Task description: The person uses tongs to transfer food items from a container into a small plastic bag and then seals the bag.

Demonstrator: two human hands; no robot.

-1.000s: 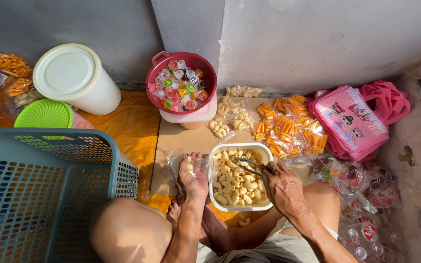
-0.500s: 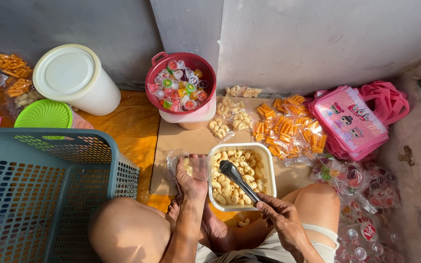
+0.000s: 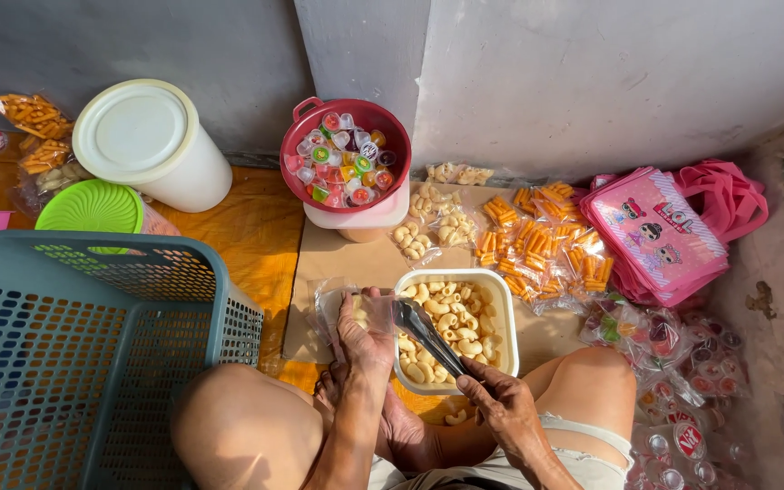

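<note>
A white rectangular tub full of pale curled snacks sits on cardboard between my knees. My right hand grips the handle of a dark spoon whose bowl reaches toward the tub's left rim. My left hand holds a small clear plastic bag with a few snacks in it, just left of the tub. The spoon's bowl is right beside the bag's mouth.
A teal plastic basket stands at left. Behind it are a green lid and a white lidded bucket. A red pot of jelly cups, several packed snack bags, and pink bags line the wall.
My right hand has drawn back from the tub toward my lap, and the spoon has swung from inside the tub to its left edge by the bag.
</note>
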